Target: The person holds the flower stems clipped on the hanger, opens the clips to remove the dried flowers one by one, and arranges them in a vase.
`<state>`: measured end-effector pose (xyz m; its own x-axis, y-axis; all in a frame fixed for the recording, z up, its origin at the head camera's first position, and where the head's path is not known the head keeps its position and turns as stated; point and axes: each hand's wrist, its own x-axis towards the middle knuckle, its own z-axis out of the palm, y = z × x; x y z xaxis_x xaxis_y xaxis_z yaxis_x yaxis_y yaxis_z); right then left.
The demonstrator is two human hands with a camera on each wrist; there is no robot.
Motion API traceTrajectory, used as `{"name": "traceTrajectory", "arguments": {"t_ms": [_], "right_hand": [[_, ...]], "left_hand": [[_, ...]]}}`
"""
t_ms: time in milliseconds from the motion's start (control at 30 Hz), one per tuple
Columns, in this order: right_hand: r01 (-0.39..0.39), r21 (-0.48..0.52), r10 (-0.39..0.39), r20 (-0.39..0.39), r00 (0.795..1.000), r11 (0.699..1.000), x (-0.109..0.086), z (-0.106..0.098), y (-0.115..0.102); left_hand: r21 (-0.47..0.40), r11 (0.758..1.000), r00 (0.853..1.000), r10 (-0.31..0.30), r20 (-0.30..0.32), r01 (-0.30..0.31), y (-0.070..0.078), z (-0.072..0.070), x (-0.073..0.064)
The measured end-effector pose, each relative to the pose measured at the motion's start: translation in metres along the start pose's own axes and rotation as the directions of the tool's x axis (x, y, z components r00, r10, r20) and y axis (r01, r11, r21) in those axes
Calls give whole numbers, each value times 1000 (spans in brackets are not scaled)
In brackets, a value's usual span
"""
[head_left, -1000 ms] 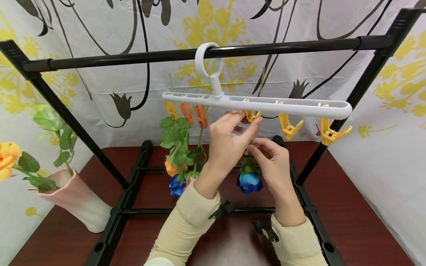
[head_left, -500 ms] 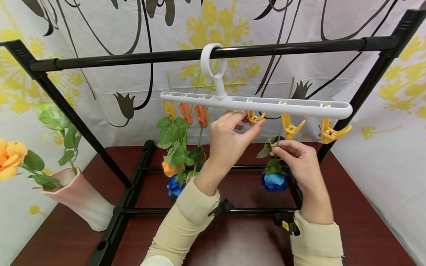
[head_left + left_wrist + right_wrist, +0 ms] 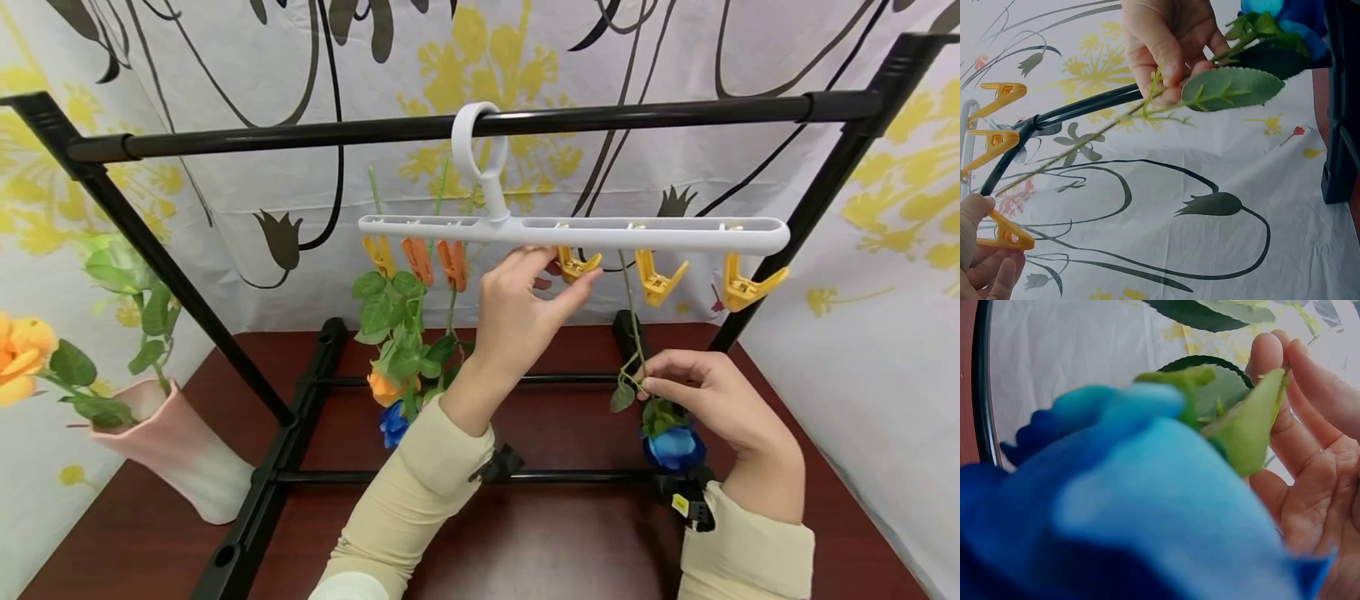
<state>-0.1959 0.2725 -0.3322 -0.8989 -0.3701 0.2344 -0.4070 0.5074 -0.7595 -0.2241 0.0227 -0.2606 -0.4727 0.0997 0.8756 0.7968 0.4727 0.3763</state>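
Observation:
My left hand point(image 3: 517, 321) pinches a yellow clothespin point(image 3: 576, 267) under the white hanger point(image 3: 652, 236). In the left wrist view, thumb and fingers lie on either side of that clothespin point(image 3: 1009, 236). My right hand point(image 3: 712, 400) pinches the thin green stem point(image 3: 632, 317) of an artificial blue rose point(image 3: 675, 448) just above the bloom. The rose hangs head down, its stem slanting up towards the hanger. Up close in the right wrist view, blue petals point(image 3: 1166, 481) cover much of the palm side, and thumb and fingertips meet at the stem.
Two more yellow clothespins point(image 3: 657, 279) hang on the hanger's right half. On its left, yellow and orange clothespins point(image 3: 452, 265) hold upside-down flowers point(image 3: 401, 333). A black rack point(image 3: 315, 133) carries the hanger. A pink-white vase point(image 3: 180, 450) with flowers stands at left.
My right hand has moved right and down with the blue rose, away from my left hand, and the stem now shows. My left hand stays at the yellow clothespin.

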Motion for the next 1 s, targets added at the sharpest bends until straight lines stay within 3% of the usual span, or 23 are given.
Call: {"name": "traceTrajectory", "arguments": {"t_ms": [200,367,467,633,733,833,867,933,1000], "right_hand": [[46,27,-49,125,991,999,-2,-1,-1],[109,85,-125,217,968,990,2,4,-8],[155,112,-179,244,953,981,6,10,-16],[231,133,-260,277,925,964,14,25,-33],[252,118,-276,297,914,961,20,36,-42],[264,108,-285,326,901,958,26,48,-50],[262,112,-285,340,896,959,27,53,-52],[257,119,-283,370,885,959,30,62,-56],[254,120,-281,398,873,960,32,70,-61]], "left_hand": [[21,1000,996,-13,83,11,-4,-9,-8],[2,1000,993,-30,117,29,2,-32,-25],[-14,1000,997,3,77,-2,9,-52,-36],[3,996,994,92,-61,-92,23,-87,-51],[54,986,975,167,-145,-161,31,-103,-57],[121,964,943,259,-208,-238,37,-115,-60],[137,955,933,289,-216,-264,38,-117,-61],[143,943,926,325,-192,-301,39,-121,-64],[124,940,936,332,-112,-319,37,-123,-69]]}}
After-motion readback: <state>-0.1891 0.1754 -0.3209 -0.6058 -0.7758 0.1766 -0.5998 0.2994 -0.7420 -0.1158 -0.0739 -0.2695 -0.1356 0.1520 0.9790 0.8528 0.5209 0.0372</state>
